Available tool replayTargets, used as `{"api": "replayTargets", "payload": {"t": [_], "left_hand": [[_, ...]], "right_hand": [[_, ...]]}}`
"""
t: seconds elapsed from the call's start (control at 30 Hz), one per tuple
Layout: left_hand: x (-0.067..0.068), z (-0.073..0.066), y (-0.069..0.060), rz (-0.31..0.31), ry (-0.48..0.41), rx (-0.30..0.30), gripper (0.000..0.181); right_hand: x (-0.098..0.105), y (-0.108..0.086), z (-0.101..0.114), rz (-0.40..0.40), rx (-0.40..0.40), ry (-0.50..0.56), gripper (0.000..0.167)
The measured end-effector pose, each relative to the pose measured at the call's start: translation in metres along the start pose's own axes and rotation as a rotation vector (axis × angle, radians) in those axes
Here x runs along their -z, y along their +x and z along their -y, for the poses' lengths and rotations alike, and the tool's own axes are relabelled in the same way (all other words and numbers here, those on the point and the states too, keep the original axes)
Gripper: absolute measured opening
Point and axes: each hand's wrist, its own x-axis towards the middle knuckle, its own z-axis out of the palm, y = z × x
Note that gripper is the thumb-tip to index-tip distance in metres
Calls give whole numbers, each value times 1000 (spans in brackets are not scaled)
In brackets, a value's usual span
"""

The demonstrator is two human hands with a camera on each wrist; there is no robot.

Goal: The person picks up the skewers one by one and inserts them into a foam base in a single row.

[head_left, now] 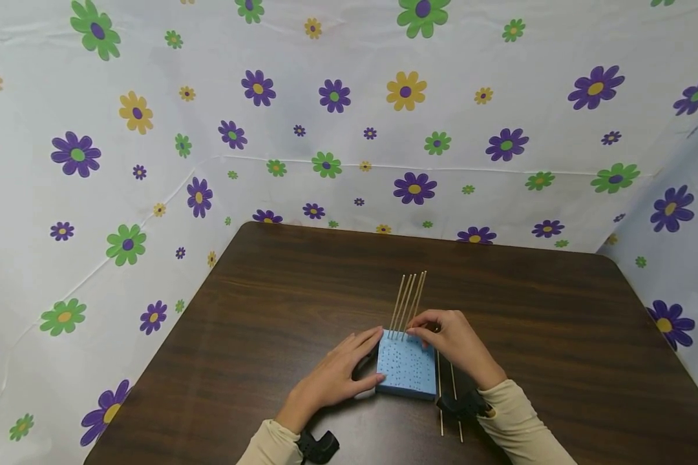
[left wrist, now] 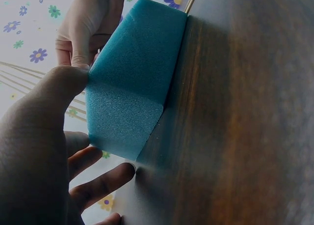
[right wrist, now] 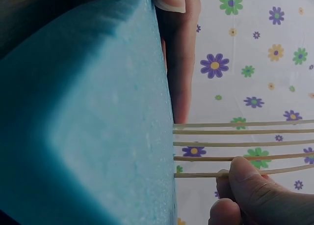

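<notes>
Block: a light-blue square foam block [head_left: 407, 367], its top dotted with small holes, lies flat on a dark brown wood-grain table [head_left: 302, 290], between the two hands and nearer the table's front than its back.
Standing sticks: thin, straight, pale wooden sticks [right wrist: 216, 132] rise side by side from the block near its far edge; the right wrist view shows five, counting the pinched one.
Pinched stick: the stick at the right-hand end of the row [right wrist: 198, 175] has its lower end at the block's top surface; how deep it sits cannot be told.
Right hand: the right hand [head_left: 450, 336] is over the block's far right corner, thumb and finger closed together on that end stick, a little above the foam.
Left hand: the left hand [head_left: 334, 374] spans the block's left side, thumb and fingers spread wide; fingertips touch near the far left corner, the thumb nearer the front. It touches the foam without curling round it.
Loose sticks: two more pale sticks [head_left: 459, 426] lie on the table just right of the block, partly beneath the right wrist.
Wrists: cream sleeves [head_left: 526, 416] and a small black device [head_left: 320, 447] on each.
Backdrop: white cloth [head_left: 349, 58] printed with purple, green and yellow flowers hangs behind the table and along its sides.
</notes>
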Motion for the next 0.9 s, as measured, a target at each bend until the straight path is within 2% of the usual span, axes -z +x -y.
{"api": "replayTargets", "payload": {"t": [0.23, 0.4, 0.67, 0.83, 0.9], "left_hand": [[-1, 1, 0, -13, 8, -21, 80], [0, 1, 0, -2, 4, -9, 80], [0, 1, 1, 5, 20, -11, 81], [0, 0, -1, -5, 21, -19, 80], [0, 0, 0, -15, 19, -29, 79]], "right_hand": [[2, 1, 0, 30, 17, -29, 5], [12, -1, -6, 53, 21, -63, 16], [36, -6, -21, 87, -109, -141, 22], [42, -9, -26, 122, -181, -201, 20], [43, -10, -26, 131, -233, -227, 20]]}}
